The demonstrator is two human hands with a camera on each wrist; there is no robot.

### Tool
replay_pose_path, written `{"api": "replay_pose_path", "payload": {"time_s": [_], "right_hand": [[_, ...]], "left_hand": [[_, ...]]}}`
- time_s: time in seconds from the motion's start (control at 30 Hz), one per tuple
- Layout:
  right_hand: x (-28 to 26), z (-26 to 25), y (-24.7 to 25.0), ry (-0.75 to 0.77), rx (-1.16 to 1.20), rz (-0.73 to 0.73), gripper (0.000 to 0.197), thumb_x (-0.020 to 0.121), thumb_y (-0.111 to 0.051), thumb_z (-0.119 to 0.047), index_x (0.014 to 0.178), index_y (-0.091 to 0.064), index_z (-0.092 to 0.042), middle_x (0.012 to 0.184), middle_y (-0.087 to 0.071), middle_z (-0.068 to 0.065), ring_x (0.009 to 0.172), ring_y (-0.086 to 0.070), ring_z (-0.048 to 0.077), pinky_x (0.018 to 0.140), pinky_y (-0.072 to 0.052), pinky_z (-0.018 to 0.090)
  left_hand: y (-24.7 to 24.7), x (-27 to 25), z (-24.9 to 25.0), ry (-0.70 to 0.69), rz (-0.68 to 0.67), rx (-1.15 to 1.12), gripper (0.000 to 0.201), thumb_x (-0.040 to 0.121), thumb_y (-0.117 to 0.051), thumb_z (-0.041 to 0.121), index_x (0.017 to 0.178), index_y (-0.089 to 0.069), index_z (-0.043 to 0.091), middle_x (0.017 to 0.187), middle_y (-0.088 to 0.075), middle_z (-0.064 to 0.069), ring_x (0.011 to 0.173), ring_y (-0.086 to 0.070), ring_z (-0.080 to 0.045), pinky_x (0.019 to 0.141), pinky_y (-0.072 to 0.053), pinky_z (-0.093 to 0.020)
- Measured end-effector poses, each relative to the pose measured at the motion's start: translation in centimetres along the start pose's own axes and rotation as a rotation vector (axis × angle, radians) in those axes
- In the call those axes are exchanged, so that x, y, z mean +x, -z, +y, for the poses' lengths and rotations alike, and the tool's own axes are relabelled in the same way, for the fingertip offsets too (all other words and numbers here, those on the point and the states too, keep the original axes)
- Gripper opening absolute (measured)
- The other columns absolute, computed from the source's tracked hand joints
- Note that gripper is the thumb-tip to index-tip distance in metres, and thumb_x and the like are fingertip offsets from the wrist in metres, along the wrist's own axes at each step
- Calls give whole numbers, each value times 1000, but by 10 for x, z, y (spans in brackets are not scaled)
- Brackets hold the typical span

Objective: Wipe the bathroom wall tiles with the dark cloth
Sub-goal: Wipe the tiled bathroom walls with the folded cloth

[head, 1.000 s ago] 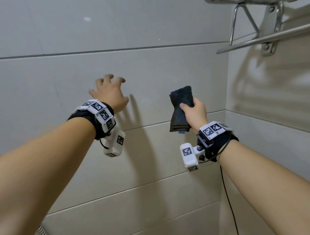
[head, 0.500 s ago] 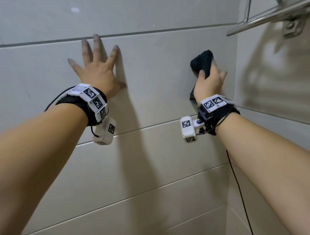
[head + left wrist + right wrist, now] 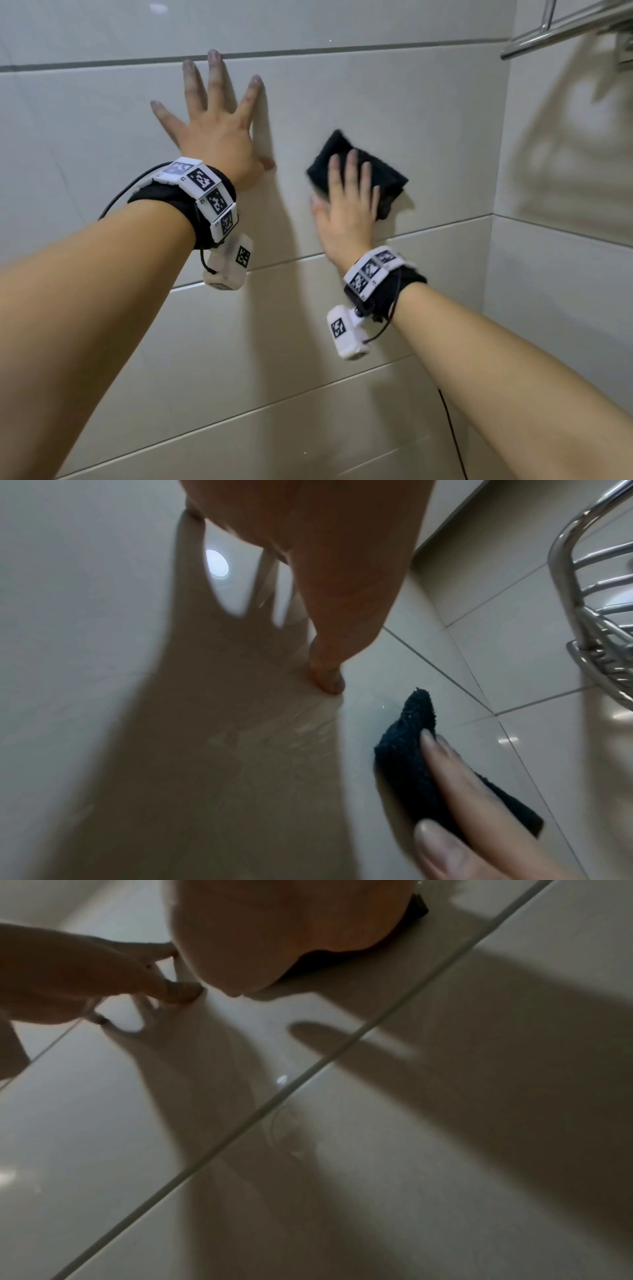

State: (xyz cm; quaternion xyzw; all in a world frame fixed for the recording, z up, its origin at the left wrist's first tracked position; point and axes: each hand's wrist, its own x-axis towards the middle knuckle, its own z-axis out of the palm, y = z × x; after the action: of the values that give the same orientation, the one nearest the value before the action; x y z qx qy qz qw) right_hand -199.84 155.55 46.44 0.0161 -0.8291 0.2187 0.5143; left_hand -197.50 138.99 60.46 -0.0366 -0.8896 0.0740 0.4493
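Note:
The dark cloth (image 3: 388, 174) lies folded flat against the pale wall tiles (image 3: 394, 92), just above a grout line. My right hand (image 3: 347, 202) presses it to the tile with straight fingers. In the left wrist view the cloth (image 3: 404, 753) shows under those fingers (image 3: 455, 780). The right wrist view shows only a dark edge of cloth (image 3: 416, 908) past the palm. To the left of the cloth, my left hand (image 3: 212, 130) is planted flat on the same tile, fingers spread; its thumb (image 3: 327, 674) touches the wall a short way from the cloth.
A chrome towel rail (image 3: 561, 31) juts out at the top right, above the side wall (image 3: 565, 178) that meets the tiled wall in a corner. The left wrist view shows a wire rack (image 3: 596, 620) there. A black cable (image 3: 452, 431) hangs under my right arm.
My right hand slid the cloth down and to the left, away from the corner, and its fingers now lie flat on it. My left hand stays planted on the wall.

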Motion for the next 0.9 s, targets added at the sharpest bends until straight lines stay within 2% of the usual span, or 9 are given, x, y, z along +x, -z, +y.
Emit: {"api": "replay_pose_path", "payload": {"time_s": [0.1,0.23,0.4,0.47,0.57,0.63,0.73,0.83,0.9], "right_hand": [[-17,1,-10,95,-8,-63,69,98,-35,-49,157,-10,-25,165,2,2,151,4,28,119,-3,54],[-5,11,-8,96,-21,-48,66,98,-32,-49,157,-9,-29,165,2,-1,151,3,25,120,-3,53],[48,36,15,-103,-22,54,64,99,-37,-39,156,-9,-32,165,-2,-3,151,-2,21,119,-7,52],[63,48,27,-121,-21,76,64,99,-39,-36,156,-10,-34,165,-3,-5,151,-3,20,119,-9,50],[67,55,33,-81,-41,134,66,94,-46,-32,155,-19,-35,164,-12,-6,149,-14,19,116,-18,44],[67,57,36,-83,-16,164,67,91,-49,-23,153,-26,-36,162,-21,-9,146,-22,18,114,-22,43],[70,55,48,-95,158,213,62,88,-43,-11,147,-42,-30,153,-41,-6,134,-38,20,111,-31,39],[68,56,65,-218,432,244,48,92,-41,-12,137,-53,-21,128,-62,3,113,-55,21,90,-40,26],[64,59,75,-372,577,298,32,95,-44,-12,124,-59,-11,113,-66,5,97,-59,20,78,-41,24]], "left_hand": [[0,-1,0,-2,7,-1,112,73,-72,66,153,3,46,163,22,-5,150,18,-36,107,-7,-79],[1,-1,-2,-15,12,-7,110,73,-70,69,153,2,46,164,20,-4,150,17,-36,107,-7,-79],[1,-1,-3,-20,6,0,110,74,-69,71,152,4,46,163,23,-5,150,18,-36,106,-7,-79],[0,-1,-2,-18,5,-5,110,73,-69,71,152,5,47,163,23,-5,150,18,-36,106,-7,-79],[0,-1,-3,-11,5,-3,111,73,-68,70,152,5,47,163,23,-5,150,19,-36,106,-7,-78],[0,-1,-3,-14,4,-5,111,73,-68,70,152,5,47,163,23,-5,150,19,-35,106,-7,-78],[1,-3,-2,-18,5,-2,111,73,-68,70,152,5,47,163,23,-5,150,18,-35,106,-8,-78],[1,-3,-2,-16,13,-8,111,72,-69,71,152,5,47,163,22,-4,150,18,-35,107,-8,-78],[1,-3,-3,-12,-1,-13,112,72,-68,71,152,7,48,163,24,-4,150,19,-35,107,-7,-79]]}}
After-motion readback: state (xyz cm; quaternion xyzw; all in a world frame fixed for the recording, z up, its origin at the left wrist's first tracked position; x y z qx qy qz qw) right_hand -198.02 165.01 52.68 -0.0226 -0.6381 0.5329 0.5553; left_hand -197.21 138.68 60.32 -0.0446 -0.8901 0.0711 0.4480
